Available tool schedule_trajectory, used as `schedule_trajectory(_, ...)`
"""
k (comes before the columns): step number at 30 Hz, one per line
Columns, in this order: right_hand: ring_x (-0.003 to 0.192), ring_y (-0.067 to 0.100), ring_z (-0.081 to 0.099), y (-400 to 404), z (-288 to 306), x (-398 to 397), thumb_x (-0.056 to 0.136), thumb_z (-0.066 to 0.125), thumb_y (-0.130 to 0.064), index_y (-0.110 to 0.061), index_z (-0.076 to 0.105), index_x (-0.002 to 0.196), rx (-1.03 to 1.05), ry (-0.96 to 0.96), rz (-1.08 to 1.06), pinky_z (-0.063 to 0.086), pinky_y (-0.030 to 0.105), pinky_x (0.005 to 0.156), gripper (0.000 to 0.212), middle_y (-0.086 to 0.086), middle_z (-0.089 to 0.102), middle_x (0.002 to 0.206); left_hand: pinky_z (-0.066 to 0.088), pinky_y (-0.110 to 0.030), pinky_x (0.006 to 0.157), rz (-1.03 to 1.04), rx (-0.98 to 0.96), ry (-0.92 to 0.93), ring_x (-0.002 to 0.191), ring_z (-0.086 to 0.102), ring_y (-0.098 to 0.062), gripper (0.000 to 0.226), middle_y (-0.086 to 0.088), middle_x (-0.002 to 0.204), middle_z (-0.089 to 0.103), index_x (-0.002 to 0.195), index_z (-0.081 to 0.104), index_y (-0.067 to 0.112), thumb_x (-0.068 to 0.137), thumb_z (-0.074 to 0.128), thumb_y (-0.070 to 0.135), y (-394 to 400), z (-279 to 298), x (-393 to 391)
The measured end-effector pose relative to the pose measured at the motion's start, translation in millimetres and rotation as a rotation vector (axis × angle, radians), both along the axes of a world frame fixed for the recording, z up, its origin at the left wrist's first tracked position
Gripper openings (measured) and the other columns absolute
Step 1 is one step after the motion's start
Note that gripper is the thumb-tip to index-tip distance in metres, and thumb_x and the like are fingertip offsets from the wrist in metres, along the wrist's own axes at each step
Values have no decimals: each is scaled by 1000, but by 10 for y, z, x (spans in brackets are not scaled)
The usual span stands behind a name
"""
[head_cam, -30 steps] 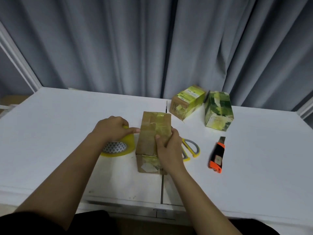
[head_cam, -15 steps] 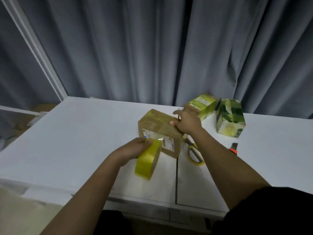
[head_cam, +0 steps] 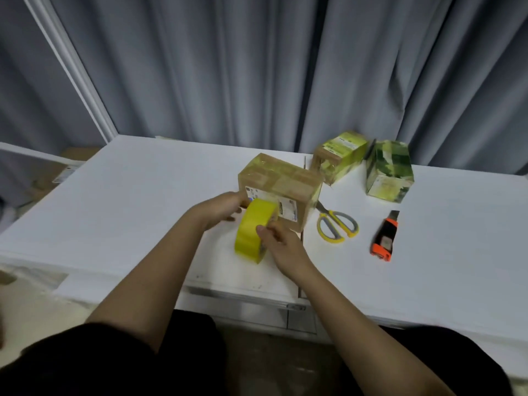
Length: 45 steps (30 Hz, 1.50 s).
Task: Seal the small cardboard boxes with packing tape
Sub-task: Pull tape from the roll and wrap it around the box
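Head view: three boxes, one tape roll held in both hands' curled grip.

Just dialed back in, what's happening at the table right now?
A person is taping up a brown cardboard box on the white table. Both hands are on a yellow tape roll held upright in front of the box: the right hand grips its near side, the left hand is at its far edge by the box's labelled face. Two more small boxes, one yellow-green and one green-patterned, sit behind. Scissors and an orange utility knife lie unused to the right.
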State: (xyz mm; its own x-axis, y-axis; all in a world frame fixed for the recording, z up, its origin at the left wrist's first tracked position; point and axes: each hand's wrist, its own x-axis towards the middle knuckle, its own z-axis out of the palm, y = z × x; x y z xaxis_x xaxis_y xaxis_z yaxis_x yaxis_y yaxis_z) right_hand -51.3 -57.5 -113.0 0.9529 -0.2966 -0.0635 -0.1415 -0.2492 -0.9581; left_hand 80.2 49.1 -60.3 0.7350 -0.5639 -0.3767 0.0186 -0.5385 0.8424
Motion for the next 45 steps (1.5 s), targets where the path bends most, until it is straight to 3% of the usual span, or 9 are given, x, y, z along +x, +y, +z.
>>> schedule_trajectory(4,61,12,38,43,-8,-10,98,50,-28,-13,42,70,117,3,-62,31,27,61,33,1,39,64,29,-37,109,-35,167,-719,133,31,-33,57,-17,144,33,137,44,11,82,60,9,-16,-77,240)
schedule_trajectory(9,76,4,49,-85,-6,-36,101,35,-33,-25,54,84,137,62,-159,38,29,72,26,-11,53,80,21,-40,113,-390,331,-877,147,-8,-24,82,-2,160,-7,152,6,19,91,60,17,-130,-273,443)
schedule_trajectory(15,81,5,55,-233,-46,-91,102,31,-33,-26,57,86,175,84,-291,40,21,66,31,-8,59,87,41,-43,101,-300,328,-1059,133,31,-28,48,-3,150,35,144,37,20,97,49,22,-235,-245,522)
schedule_trajectory(25,98,20,64,-657,511,-259,90,52,-53,-21,68,106,255,8,-369,49,39,92,39,4,70,106,38,-32,76,-108,395,-1089,107,43,-23,41,-2,110,58,120,60,24,100,31,44,-30,-89,-60)
schedule_trajectory(30,95,16,58,-681,888,150,83,62,-57,-25,51,103,86,-1,-395,44,29,70,39,-1,59,112,34,-32,65,49,437,-987,94,51,-25,33,-6,96,63,111,48,16,100,32,43,78,-138,-214)
schedule_trajectory(34,96,14,55,-577,996,405,80,63,-60,-22,45,99,-58,-69,-352,46,31,76,46,-4,54,109,40,-33,73,67,505,-1040,106,48,-26,23,-5,121,52,120,44,16,98,43,24,73,-195,-241)
schedule_trajectory(37,90,-1,59,-524,966,320,79,63,-61,-30,52,102,-89,-130,-212,50,18,68,40,-17,57,101,42,-34,86,41,397,-974,118,42,-23,40,-3,131,46,130,46,17,97,43,41,80,-265,-296)
schedule_trajectory(41,103,-13,53,-406,600,169,77,75,-45,-45,44,124,-159,-234,-87,44,6,79,56,-34,53,115,11,-42,118,-150,488,-758,146,0,-31,142,-18,158,3,151,4,6,45,4,101,199,-344,-433)
schedule_trajectory(45,118,7,45,-281,414,291,83,70,-23,-34,25,144,-255,-298,-220,36,21,91,77,-16,43,132,7,-42,119,-168,608,-870,146,-1,-32,127,-21,157,-4,150,-1,2,65,38,89,193,-441,-409)
